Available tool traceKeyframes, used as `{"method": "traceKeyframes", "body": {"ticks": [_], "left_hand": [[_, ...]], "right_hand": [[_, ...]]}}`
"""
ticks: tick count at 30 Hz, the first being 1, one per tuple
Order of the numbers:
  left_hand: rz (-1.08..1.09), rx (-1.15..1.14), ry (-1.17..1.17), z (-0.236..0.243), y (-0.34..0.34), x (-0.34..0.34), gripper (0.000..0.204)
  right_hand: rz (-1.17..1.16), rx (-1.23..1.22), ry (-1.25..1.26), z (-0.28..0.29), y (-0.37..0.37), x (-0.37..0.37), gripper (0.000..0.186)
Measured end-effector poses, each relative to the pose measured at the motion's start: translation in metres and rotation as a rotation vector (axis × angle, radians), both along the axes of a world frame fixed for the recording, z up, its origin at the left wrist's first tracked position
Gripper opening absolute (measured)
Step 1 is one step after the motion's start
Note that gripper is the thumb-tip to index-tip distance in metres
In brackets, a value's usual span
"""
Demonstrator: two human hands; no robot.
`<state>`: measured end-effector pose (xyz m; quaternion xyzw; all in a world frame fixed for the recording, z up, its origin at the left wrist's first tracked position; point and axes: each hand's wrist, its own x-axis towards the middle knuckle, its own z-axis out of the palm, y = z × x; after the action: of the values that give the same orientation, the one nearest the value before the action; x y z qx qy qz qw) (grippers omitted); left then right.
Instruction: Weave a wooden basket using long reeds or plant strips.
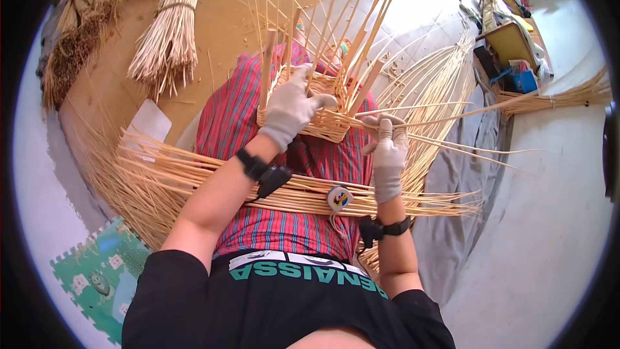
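A half-woven wicker basket (330,130) rests on my lap, with tall thin stakes and several flat wooden uprights rising from its rim. My left hand (290,108), in a pale work glove, grips the basket's near left side, its thumb pointing right across the weave. At the basket's right, my gloved right hand (389,148) pinches a long cane strand (445,118) between thumb and fingers. More loose strand ends stick out to the right beside that hand. The left fingertips are partly hidden among the stakes.
A bundle of long canes (194,184) lies across my lap, with a round tape measure (339,198) on it. Tied cane bundles (166,42) lie at the far left. Loose canes (433,155) spread along the right. A shelf with a blue container (524,81) stands far right.
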<state>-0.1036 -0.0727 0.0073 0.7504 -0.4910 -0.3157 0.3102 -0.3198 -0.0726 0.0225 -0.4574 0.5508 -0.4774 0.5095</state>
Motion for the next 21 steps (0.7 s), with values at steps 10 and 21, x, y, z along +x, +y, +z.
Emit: {"method": "traceKeyframes", "body": {"ticks": [10,21], "left_hand": [[-0.117,0.018,0.62,-0.021,0.041,0.078,0.056],[-0.641,-0.2,0.873,0.07,0.082,0.045,0.072]], "right_hand": [[0.491,-0.436,1.184,-0.028,0.001,0.038,0.039],[0.467,-0.753,0.956,0.042,-0.035,-0.019,0.032]]}}
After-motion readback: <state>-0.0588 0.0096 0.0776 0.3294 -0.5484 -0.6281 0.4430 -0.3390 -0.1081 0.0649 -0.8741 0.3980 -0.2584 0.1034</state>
